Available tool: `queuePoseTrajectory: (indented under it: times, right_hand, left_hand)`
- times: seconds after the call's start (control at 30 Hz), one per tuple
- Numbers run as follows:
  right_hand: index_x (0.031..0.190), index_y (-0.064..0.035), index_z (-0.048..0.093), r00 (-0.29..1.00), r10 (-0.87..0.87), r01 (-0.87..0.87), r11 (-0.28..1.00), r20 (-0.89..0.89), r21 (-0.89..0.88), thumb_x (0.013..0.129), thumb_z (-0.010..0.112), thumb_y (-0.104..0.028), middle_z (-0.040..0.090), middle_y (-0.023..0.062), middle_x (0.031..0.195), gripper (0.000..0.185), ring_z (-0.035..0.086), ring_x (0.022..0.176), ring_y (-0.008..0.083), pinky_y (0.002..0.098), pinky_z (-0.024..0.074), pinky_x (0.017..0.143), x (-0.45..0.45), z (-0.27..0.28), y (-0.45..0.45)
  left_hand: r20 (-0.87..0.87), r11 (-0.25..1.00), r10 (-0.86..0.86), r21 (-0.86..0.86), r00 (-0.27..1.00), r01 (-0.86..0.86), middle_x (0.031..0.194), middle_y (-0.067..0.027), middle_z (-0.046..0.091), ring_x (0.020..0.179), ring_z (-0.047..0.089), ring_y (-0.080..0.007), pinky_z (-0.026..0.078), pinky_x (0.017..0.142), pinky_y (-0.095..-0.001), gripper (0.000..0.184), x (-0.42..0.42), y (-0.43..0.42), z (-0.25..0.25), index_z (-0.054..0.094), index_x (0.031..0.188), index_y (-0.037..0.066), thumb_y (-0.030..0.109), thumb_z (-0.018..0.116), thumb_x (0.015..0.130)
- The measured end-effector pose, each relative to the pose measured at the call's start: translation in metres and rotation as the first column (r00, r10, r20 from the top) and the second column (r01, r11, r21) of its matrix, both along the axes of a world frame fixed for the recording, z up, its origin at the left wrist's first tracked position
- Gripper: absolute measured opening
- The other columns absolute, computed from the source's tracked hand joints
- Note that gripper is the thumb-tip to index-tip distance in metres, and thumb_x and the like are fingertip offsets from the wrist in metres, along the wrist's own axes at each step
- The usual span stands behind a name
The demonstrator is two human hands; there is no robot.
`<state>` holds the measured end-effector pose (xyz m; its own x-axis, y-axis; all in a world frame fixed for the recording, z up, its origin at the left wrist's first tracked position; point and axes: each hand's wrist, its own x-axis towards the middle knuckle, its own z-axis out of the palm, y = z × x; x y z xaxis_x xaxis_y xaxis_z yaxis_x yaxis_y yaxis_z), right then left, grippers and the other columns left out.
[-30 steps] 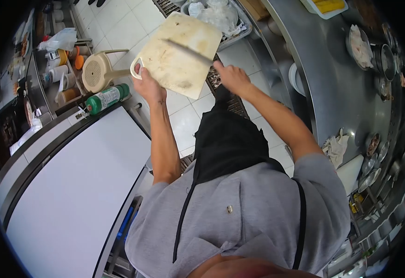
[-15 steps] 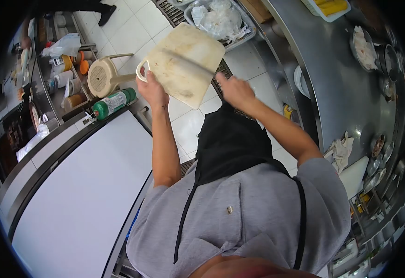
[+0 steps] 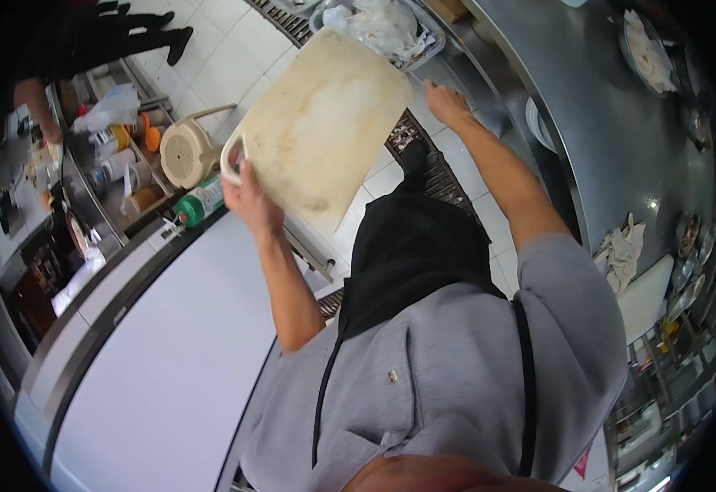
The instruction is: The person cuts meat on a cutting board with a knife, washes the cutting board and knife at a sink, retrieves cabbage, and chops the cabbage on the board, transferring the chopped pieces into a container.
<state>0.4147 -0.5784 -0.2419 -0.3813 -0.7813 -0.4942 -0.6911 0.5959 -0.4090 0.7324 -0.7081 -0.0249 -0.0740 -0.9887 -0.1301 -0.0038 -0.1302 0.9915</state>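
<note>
My left hand [image 3: 253,203] is closed round the handle of a worn, stained cream cutting board [image 3: 321,123], which is raised and tilted over the floor. My right hand [image 3: 450,105] is off the board's right edge, fingers curled in a fist around a knife. The knife's blade is hard to make out now; only a faint grey smear shows beside the fist.
A tub with crumpled plastic bags [image 3: 382,33] stands beyond the board. A steel counter [image 3: 571,107] with bowls and a cloth [image 3: 620,254] runs along the right. On the left are a white-topped unit [image 3: 169,328], a beige stool [image 3: 187,154], a green bottle [image 3: 198,203] and a co-worker's arm [image 3: 38,107].
The board has come closer to me and shifted left. My right hand has moved up and right, taking the knife off the board's face. More of the co-worker shows at upper left.
</note>
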Motion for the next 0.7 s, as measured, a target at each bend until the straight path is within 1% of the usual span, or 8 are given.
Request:
queuePoseTrajectory:
  times: [0.17, 0.23, 0.33, 0.43, 0.6, 0.63, 0.67, 0.7]
  right_hand:
    - [0.12, -0.0068, 0.048, 0.991, -0.127, 0.131, 0.969, 0.034, -0.21, 0.1, 0.045, -0.025, 0.068, 0.0256, 0.088, 0.027, 0.068, 0.074, 0.0407, 0.0511, 0.0535, 0.062, -0.03, -0.054, -0.025]
    - [0.113, -0.0076, 0.057, 0.702, -0.438, 0.559, 0.827, 0.561, -0.054, 0.099, 0.052, -0.035, 0.068, 0.0156, 0.081, 0.031, 0.065, 0.059, 0.023, 0.0387, 0.0516, 0.05, -0.031, -0.065, -0.05]
    - [0.102, -0.0058, 0.062, 0.468, -0.504, 0.715, 0.698, 0.726, 0.023, 0.098, 0.053, -0.038, 0.061, 0.0085, 0.067, 0.034, 0.051, 0.044, 0.0131, 0.0316, 0.0436, 0.039, -0.029, -0.127, -0.049]
    - [0.096, -0.0043, 0.063, 0.392, -0.535, 0.784, 0.619, 0.749, 0.032, 0.099, 0.051, -0.04, 0.055, 0.0063, 0.058, 0.038, 0.048, 0.039, 0.0144, 0.0336, 0.0412, 0.038, -0.006, -0.161, 0.02]
    - [0.078, -0.0063, 0.058, 0.593, -0.597, 0.608, 0.772, 0.54, 0.186, 0.101, 0.049, -0.04, 0.049, 0.0059, 0.05, 0.042, 0.044, 0.034, 0.0204, 0.0388, 0.0347, 0.035, 0.049, -0.172, 0.241]
    - [0.079, -0.0062, 0.058, 0.706, -0.533, 0.633, 0.77, 0.467, -0.08, 0.102, 0.05, -0.037, 0.048, 0.0054, 0.049, 0.039, 0.045, 0.035, 0.0192, 0.0376, 0.0356, 0.035, 0.076, -0.2, 0.31]
    - [0.081, -0.0063, 0.059, 0.554, -0.707, 0.622, 0.702, 0.44, 0.347, 0.102, 0.05, -0.035, 0.049, 0.0056, 0.05, 0.037, 0.047, 0.038, 0.0168, 0.0356, 0.0385, 0.035, 0.068, -0.108, 0.327]
    - [0.082, -0.0067, 0.06, 0.538, -0.737, 0.66, 0.67, 0.409, 0.339, 0.101, 0.05, -0.036, 0.05, 0.0056, 0.051, 0.037, 0.047, 0.038, 0.0161, 0.0344, 0.0402, 0.035, 0.076, -0.09, 0.361]
  left_hand:
    - [0.056, 0.999, 0.0, 0.052, 0.998, -0.003, 0.125, -0.0191, 0.06, 0.109, 0.064, -0.0264, 0.055, 0.093, -0.0391, 0.035, 0.056, 0.007, 0.016, 0.047, 0.133, -0.005, 0.006, 0.051, 0.1]
    - [0.16, 0.996, 0.029, 0.083, 0.987, -0.043, 0.128, -0.0196, 0.058, 0.112, 0.063, -0.0276, 0.055, 0.094, -0.0398, 0.038, 0.074, 0.015, 0.017, 0.044, 0.136, -0.004, 0.006, 0.051, 0.1]
    - [0.284, 0.996, 0.063, 0.045, 0.957, -0.078, 0.127, -0.0191, 0.058, 0.111, 0.063, -0.0276, 0.055, 0.094, -0.0397, 0.039, 0.087, 0.024, 0.018, 0.044, 0.136, -0.004, 0.006, 0.051, 0.099]
    - [0.351, 0.993, 0.049, 0.084, 0.935, -0.084, 0.128, -0.0214, 0.056, 0.114, 0.062, -0.0288, 0.053, 0.097, -0.0408, 0.035, 0.102, 0.028, 0.021, 0.044, 0.132, -0.005, 0.001, 0.048, 0.099]
    - [0.316, 0.997, -0.001, 0.068, 0.949, -0.021, 0.129, -0.0198, 0.058, 0.117, 0.06, -0.0273, 0.051, 0.1, -0.0403, 0.036, 0.107, 0.029, 0.023, 0.045, 0.133, -0.005, 0.001, 0.049, 0.098]
    - [0.301, 0.998, -0.032, 0.063, 0.953, 0.013, 0.13, -0.0189, 0.058, 0.117, 0.059, -0.0265, 0.05, 0.1, -0.04, 0.037, 0.107, 0.028, 0.024, 0.046, 0.134, -0.005, 0.001, 0.05, 0.098]
    - [0.271, 0.997, -0.074, 0.053, 0.96, 0.062, 0.13, -0.018, 0.058, 0.117, 0.059, -0.0257, 0.05, 0.1, -0.0397, 0.038, 0.099, 0.022, 0.022, 0.047, 0.135, -0.005, 0.002, 0.051, 0.098]
    - [0.226, 0.992, -0.126, 0.033, 0.966, 0.122, 0.13, -0.0175, 0.058, 0.116, 0.059, -0.0255, 0.049, 0.1, -0.0394, 0.04, 0.094, 0.021, 0.026, 0.048, 0.136, -0.004, 0.004, 0.055, 0.097]
